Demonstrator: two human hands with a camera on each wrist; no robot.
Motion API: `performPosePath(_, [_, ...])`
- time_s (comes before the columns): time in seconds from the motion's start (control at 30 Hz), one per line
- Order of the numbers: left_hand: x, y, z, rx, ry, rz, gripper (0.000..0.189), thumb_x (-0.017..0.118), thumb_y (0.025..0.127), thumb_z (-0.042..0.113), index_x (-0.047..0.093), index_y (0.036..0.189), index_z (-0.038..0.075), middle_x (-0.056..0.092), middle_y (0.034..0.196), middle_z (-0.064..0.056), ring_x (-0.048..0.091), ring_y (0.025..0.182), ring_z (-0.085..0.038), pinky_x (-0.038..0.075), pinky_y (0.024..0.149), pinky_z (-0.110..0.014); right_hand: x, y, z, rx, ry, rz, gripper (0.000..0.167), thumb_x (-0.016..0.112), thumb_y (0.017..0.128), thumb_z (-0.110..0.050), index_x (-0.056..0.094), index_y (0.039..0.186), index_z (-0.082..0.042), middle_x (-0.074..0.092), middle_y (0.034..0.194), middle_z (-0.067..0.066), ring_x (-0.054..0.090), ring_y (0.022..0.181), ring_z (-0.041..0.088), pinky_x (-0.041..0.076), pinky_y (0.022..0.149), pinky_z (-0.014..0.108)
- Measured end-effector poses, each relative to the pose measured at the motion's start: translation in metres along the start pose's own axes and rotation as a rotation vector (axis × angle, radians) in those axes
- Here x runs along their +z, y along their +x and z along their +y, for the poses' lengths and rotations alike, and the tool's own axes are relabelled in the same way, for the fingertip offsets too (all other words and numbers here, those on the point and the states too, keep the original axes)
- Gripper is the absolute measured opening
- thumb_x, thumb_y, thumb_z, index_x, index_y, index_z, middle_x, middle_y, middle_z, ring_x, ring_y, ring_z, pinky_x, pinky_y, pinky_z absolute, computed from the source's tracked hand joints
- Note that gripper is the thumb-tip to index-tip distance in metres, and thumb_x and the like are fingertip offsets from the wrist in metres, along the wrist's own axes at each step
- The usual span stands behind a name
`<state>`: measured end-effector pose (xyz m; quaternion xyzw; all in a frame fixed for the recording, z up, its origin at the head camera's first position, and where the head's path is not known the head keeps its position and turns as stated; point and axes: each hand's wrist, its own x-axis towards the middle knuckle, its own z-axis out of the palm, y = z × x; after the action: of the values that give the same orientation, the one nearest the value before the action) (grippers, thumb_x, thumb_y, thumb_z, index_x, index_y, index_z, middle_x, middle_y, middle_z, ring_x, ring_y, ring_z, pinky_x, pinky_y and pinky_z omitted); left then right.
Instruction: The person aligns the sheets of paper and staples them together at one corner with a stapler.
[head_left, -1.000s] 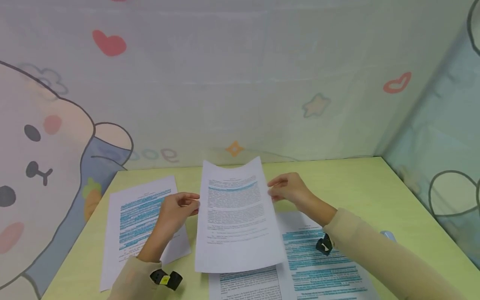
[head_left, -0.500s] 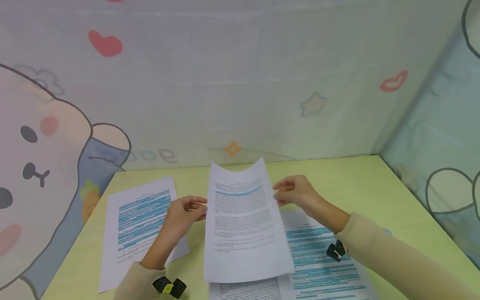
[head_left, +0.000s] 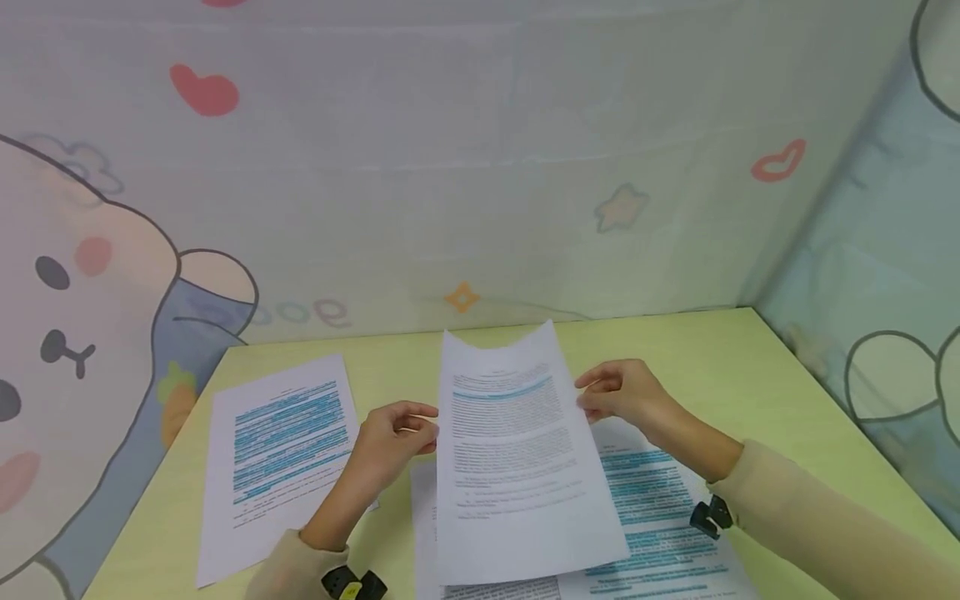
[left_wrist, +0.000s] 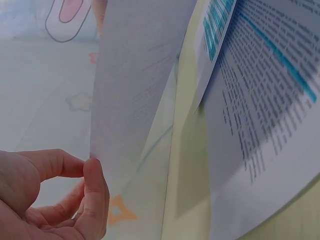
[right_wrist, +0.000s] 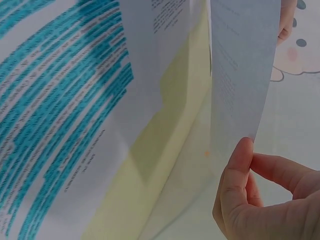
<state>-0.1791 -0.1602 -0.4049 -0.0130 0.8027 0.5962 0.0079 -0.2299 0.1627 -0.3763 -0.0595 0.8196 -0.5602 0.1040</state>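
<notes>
A white printed sheet of paper [head_left: 517,467] with one blue highlighted line near its top is held up over the table, its far edge bowed. My left hand [head_left: 393,442] pinches its left edge between thumb and fingers, and in the left wrist view the thumb and fingertips meet at the paper's rim [left_wrist: 117,100]. The opposite edge is pinched by my right hand [head_left: 626,396], also plain in the right wrist view. Beneath the held sheet lie a heavily blue-highlighted page [head_left: 660,517] and another printed page [head_left: 425,533], both partly covered.
To the left, another blue-highlighted page [head_left: 277,467] lies flat on the yellow-green table [head_left: 712,367], partly behind my left forearm. A wall cloth [head_left: 450,167] with cartoon prints rises behind the table. A small black wrist device [head_left: 711,517] sits at the right cuff.
Both hands have carried the held sheet to the right and slightly nearer. More of the printed page's left side shows beneath it, and the left page is less overlapped by my hand.
</notes>
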Motion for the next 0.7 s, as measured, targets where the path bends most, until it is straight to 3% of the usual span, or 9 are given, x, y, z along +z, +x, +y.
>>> performPosePath(0.47, [0.025, -0.005, 0.003, 0.038, 0.001, -0.048, 0.023, 0.065, 0.085, -0.002, 0.07, 0.108, -0.001, 0.066, 0.089, -0.011, 0.071, 0.073, -0.024, 0.062, 0.075, -0.042, -0.021, -0.022, 0.011, -0.017, -0.003, -0.005, 0.027, 0.07, 0.091, -0.001, 0.062, 0.113, 0.013, 0.069, 0.086, 0.012, 0.069, 0.072, 0.026, 0.062, 0.074, 0.038])
performPosePath(0.7, [0.035, -0.01, 0.002, 0.057, -0.007, -0.111, 0.026, 0.064, 0.086, 0.0, 0.068, 0.111, -0.002, 0.066, 0.091, -0.012, 0.07, 0.074, -0.02, 0.062, 0.075, -0.041, -0.031, -0.033, 0.019, 0.014, -0.017, 0.009, 0.03, 0.07, 0.091, -0.003, 0.062, 0.115, 0.013, 0.069, 0.086, 0.012, 0.068, 0.072, 0.028, 0.062, 0.073, 0.036])
